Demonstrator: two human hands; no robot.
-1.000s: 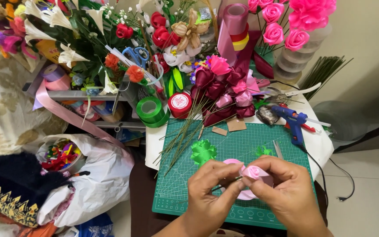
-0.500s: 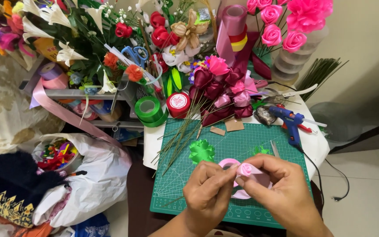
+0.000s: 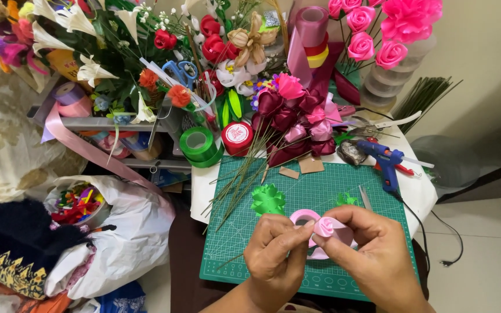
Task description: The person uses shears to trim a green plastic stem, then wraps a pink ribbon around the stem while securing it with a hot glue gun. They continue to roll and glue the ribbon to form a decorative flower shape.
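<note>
1. Two hands are brought together low over the green cutting mat on the bench; a small pink ribbon rosebud is pinched between them.
2. The rosebud is gripped by the closed fingers of the right hand, its rolled top turned upward.
3. The left hand is closed too, its thumb and forefinger pressed on the bud's left side, so the bud lies at both sets of fingertips, neither hand nearer.
4. A pink ribbon roll is seen on the mat just behind the fingers, with a green ribbon bow further left.
5. A blue glue gun is laid well apart, beyond the right hand.
</note>
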